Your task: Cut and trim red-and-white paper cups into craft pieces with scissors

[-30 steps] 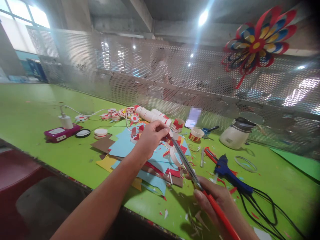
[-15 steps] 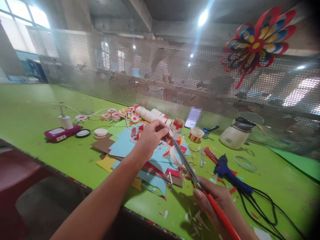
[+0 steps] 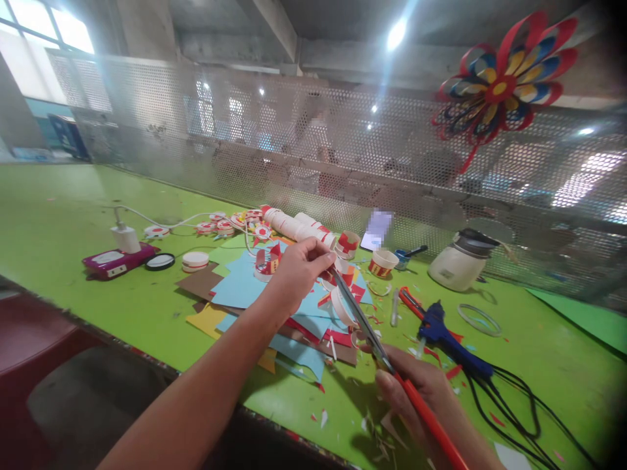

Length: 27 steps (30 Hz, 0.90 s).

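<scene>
My right hand (image 3: 421, 385) is closed around the long tweezers (image 3: 365, 323), which have red handles and point up and to the left. Their tips meet the fingertips of my left hand (image 3: 306, 267), pinched together over the paper pile; whatever lies between those fingers is too small to make out. Beneath are light blue sheets (image 3: 235, 284) and a brown sheet (image 3: 196, 284). White rings with red pieces, one a white ring (image 3: 343, 307), stand beside the tool, and a red-and-white cup (image 3: 383, 263) is farther right.
A blue glue gun (image 3: 443, 336) with a black cable lies at the right, near a white jug (image 3: 460, 261). A purple power strip (image 3: 120, 260) sits at the left. White rolls (image 3: 289, 225) lie behind my left hand; a paper flower (image 3: 500, 88) hangs upper right.
The whole view has shifted very slightly. Both hands and the long tool keep nearly the same pose, with the tips still at my left fingertips.
</scene>
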Available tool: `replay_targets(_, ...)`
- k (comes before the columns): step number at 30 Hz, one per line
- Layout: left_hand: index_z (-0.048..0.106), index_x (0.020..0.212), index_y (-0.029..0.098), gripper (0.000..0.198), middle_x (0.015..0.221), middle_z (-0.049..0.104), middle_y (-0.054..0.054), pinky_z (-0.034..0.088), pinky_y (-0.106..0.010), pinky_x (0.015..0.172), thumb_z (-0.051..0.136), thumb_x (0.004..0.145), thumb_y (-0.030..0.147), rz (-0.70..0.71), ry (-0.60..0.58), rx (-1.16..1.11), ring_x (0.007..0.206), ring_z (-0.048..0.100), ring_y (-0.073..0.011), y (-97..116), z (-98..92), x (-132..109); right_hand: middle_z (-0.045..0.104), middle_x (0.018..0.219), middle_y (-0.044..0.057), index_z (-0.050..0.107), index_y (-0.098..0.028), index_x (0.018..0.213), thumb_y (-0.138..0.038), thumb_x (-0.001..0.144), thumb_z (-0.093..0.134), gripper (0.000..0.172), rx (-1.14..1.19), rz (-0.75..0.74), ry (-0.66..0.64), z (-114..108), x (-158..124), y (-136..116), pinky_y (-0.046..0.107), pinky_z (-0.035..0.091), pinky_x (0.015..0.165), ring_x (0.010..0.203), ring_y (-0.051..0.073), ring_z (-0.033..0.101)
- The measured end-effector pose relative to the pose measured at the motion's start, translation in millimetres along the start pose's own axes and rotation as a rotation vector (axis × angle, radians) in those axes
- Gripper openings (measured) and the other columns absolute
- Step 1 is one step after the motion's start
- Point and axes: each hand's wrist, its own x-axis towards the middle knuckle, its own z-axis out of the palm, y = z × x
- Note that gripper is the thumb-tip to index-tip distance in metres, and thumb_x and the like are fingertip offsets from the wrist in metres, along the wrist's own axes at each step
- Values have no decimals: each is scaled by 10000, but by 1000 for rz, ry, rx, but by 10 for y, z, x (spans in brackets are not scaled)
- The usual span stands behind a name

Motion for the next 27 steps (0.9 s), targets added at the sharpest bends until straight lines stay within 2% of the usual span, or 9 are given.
replay_targets(4,539,654,139,109,571,579,10,464,-237,549,621,725,150,9,-29,-17,509,544,-84,-20,-5,1,436,474,-47,688,-181,1007,-510,847,445,439,0,7,44,-5,1,-19,217,321,411,419,116,418)
replay_targets(8,531,656,140,109,575,586,5,476,-245,549,608,734,138,-8,-25,-36,512,559,-92,-8,-7,3,471,478,-37,699,-185,983,-517,840,443,443,15,25,92,18,-7,-10,225,330,406,412,129,450)
replay_targets(12,521,659,137,107,560,578,10,478,-242,539,585,741,110,-21,18,-46,507,563,-93,6,-5,8,443,467,-42,704,-180,965,-520,828,465,437,18,27,100,33,-12,-6,225,318,395,397,119,407)
replay_targets(17,518,670,138,106,581,603,-4,479,-240,552,586,751,131,-9,32,-46,537,582,-100,6,-19,24,390,454,-46,690,-164,987,-536,845,405,489,82,106,101,37,-10,-55,212,319,357,376,113,390)
replay_targets(27,526,677,139,110,590,615,-10,456,-226,552,598,752,171,17,53,-21,557,578,-99,20,-23,8,420,473,-48,687,-176,949,-509,834,450,424,50,85,115,6,-12,-63,219,318,387,397,116,412)
